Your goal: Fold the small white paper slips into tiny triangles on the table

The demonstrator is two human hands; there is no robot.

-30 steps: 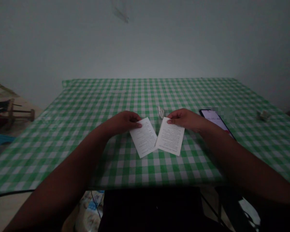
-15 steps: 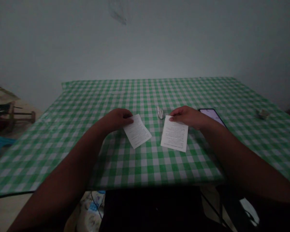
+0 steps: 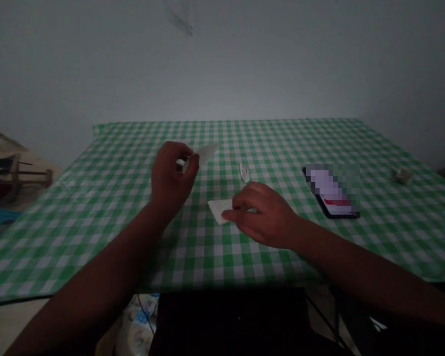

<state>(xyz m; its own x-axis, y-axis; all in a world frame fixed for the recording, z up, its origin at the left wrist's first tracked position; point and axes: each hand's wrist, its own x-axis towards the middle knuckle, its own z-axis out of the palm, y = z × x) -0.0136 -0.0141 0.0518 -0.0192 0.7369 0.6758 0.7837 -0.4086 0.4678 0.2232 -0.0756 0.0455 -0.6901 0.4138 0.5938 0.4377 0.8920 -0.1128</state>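
My left hand point(image 3: 172, 174) is raised above the green checked tablecloth point(image 3: 96, 212) and pinches a white paper piece point(image 3: 203, 153) between thumb and fingers; the piece looks blurred. My right hand point(image 3: 263, 215) lies low on the cloth near the middle, fingers curled over a second white paper piece point(image 3: 219, 208) whose left corner sticks out from under them. A small crumpled clear scrap point(image 3: 244, 173) lies just beyond my right hand.
A phone point(image 3: 332, 193) with a lit screen lies to the right of my hands. A small pale lump point(image 3: 402, 175) sits near the table's right edge. Wooden furniture point(image 3: 18, 173) stands on the floor at the left. A dark object point(image 3: 230, 321) is below the table's front edge.
The two paper halves were pulled apart. My left hand lifted its piece up and back. My right hand moved left and down, pressing its piece onto the cloth, uncovering the phone.
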